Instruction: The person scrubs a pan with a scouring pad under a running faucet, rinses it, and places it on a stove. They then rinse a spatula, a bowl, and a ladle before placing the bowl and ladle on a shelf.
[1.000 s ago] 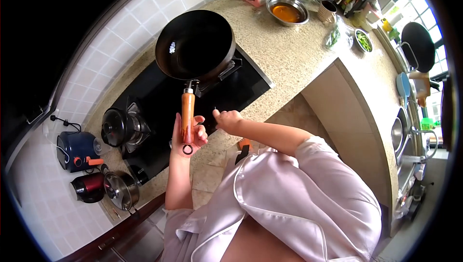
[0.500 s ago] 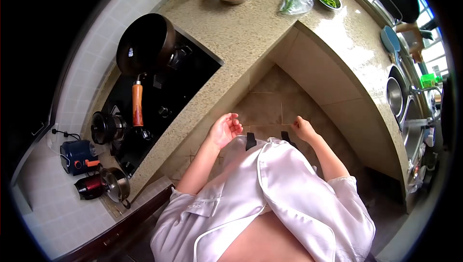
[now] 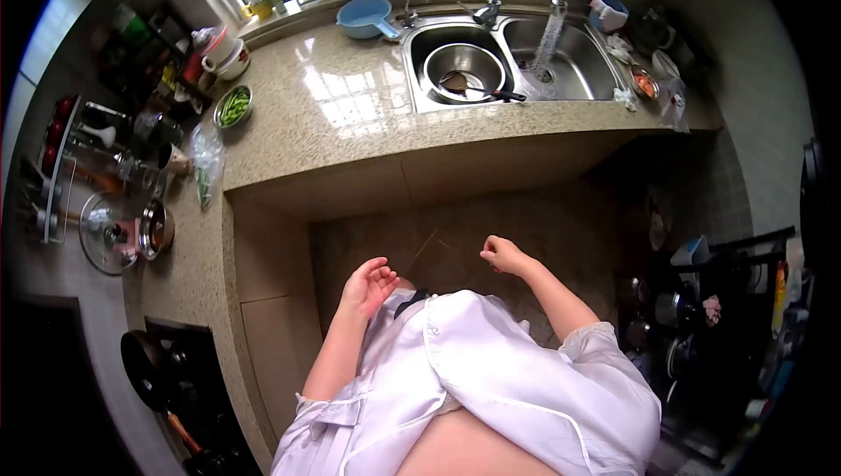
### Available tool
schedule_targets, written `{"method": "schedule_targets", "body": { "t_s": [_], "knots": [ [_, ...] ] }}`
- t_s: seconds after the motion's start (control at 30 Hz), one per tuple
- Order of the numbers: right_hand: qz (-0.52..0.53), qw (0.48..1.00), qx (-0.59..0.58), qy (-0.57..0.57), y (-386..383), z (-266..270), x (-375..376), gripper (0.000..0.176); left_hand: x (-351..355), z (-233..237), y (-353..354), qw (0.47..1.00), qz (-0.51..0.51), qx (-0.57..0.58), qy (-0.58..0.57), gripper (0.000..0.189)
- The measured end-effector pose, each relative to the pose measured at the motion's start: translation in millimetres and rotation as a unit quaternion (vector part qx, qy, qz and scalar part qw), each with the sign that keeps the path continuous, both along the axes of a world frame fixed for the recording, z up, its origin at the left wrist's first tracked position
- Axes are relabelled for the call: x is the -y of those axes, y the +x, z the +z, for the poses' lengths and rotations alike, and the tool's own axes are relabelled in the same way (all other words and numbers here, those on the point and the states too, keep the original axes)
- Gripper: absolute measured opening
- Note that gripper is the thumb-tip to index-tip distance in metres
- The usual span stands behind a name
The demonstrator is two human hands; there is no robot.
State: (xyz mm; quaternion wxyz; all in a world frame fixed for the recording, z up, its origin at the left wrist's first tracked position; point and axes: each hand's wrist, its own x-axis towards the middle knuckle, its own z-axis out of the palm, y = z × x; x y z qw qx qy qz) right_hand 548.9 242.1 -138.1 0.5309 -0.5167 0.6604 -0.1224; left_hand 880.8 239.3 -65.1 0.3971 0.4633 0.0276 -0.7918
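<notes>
My left hand (image 3: 370, 286) is held in the air in front of my body, palm turned up, with the fingers loosely bent and apart. Nothing lies in it. Level with it, on the other side, my right hand (image 3: 505, 255) is curled into a loose fist, and no object shows in it. Both are over the floor, apart from the counter. Ahead, the double sink (image 3: 604, 64) has water (image 3: 550, 38) running into its right basin. A steel bowl (image 3: 438, 67) sits in the left basin, with a black-handled ladle (image 3: 504, 94) in it.
On the counter (image 3: 324, 139) stand a blue dipper (image 3: 363, 17), a bowl of green vegetables (image 3: 234, 106), a plastic bag (image 3: 207, 156) and a bowl of brown liquid (image 3: 156, 229). A wok (image 3: 144, 369) is on the stove at left. A dark rack (image 3: 727, 301) stands right.
My view has swung right, from the stove to the sink, so the stove now lies at lower left. Both hands keep nearly the same pose in front of me.
</notes>
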Motion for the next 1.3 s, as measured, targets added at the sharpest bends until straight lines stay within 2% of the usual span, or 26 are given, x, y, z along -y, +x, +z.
{"method": "schedule_targets", "body": {
  "t_s": [0.07, 0.1, 0.2, 0.27, 0.33, 0.37, 0.4, 0.53, 0.63, 0.8, 0.83, 0.87, 0.93, 1.0, 1.07, 1.13, 1.2, 1.27, 1.3],
  "knots": [
    [-0.061, 0.998, 0.023, -0.02, -26, 0, 14, 0.015, 36, 5, -31, 0.999, -0.053, 0.003, 0.006, 0.015],
    [-0.108, 0.993, 0.051, 0.009, -32, 15, 22, 0.015, 53, 7, -44, 0.997, -0.076, 0.009, 0.0, 0.015],
    [-0.154, 0.981, 0.116, 0.032, -60, 20, 51, 0.014, 108, 12, -91, 0.988, -0.143, 0.027, -0.047, 0.013],
    [-0.17, 0.976, 0.132, 0.008, -86, 18, 79, 0.014, 151, 20, -124, 0.974, -0.197, 0.056, -0.097, 0.012],
    [-0.185, 0.976, 0.069, -0.089, -113, 34, 116, 0.017, 206, 20, -161, 0.959, -0.243, 0.061, -0.129, 0.013],
    [-0.18, 0.966, -0.006, -0.184, -127, 36, 138, 0.014, 233, 18, -182, 0.957, -0.25, 0.066, -0.133, 0.013],
    [-0.189, 0.965, -0.009, -0.183, -142, 41, 160, 0.014, 259, 19, -203, 0.955, -0.256, 0.071, -0.135, 0.013],
    [-0.16, 0.904, -0.178, -0.354, -183, 47, 258, 0.017, 337, 31, -289, 0.939, -0.289, 0.053, -0.18, 0.014],
    [-0.119, 0.893, -0.218, -0.376, -186, 51, 324, 0.02, 363, 39, -336, 0.921, -0.322, 0.09, -0.198, 0.014],
    [0.044, 0.909, -0.333, -0.247, -175, -10, 391, 0.026, 372, 33, -372, 0.908, -0.349, 0.133, -0.191, 0.014],
    [0.042, 0.941, -0.289, -0.171, -171, -21, 403, 0.03, 370, 29, -372, 0.912, -0.341, 0.14, -0.181, 0.014],
    [0.055, 0.943, -0.282, -0.17, -169, -19, 407, 0.03, 368, 25, -373, 0.918, -0.322, 0.158, -0.173, 0.014],
    [0.215, 0.935, -0.258, -0.112, -169, 1, 418, 0.036, 366, 22, -376, 0.925, -0.289, 0.183, -0.164, 0.015],
    [0.199, 0.951, -0.218, -0.092, -174, 1, 424, 0.036, 362, 25, -381, 0.939, -0.229, 0.217, -0.135, 0.014],
    [0.18, 0.975, -0.124, -0.05, -189, 6, 429, 0.033, 363, 33, -394, 0.946, -0.179, 0.234, -0.138, 0.013],
    [0.17, 0.978, -0.014, -0.121, -218, 13, 421, 0.036, 363, 52, -409, 0.952, -0.093, 0.232, -0.179, 0.012],
    [0.137, 0.974, 0.05, -0.174, -263, 38, 403, 0.04, 369, 66, -424, 0.933, -0.052, 0.276, -0.224, 0.01],
    [0.112, 0.98, 0.083, -0.145, -319, 81, 383, 0.048, 377, 74, -439, 0.912, -0.008, 0.311, -0.268, 0.01],
    [0.081, 0.987, 0.114, -0.079, -348, 115, 372, 0.049, 382, 77, -444, 0.901, -0.012, 0.322, -0.289, 0.013]
  ]
}}
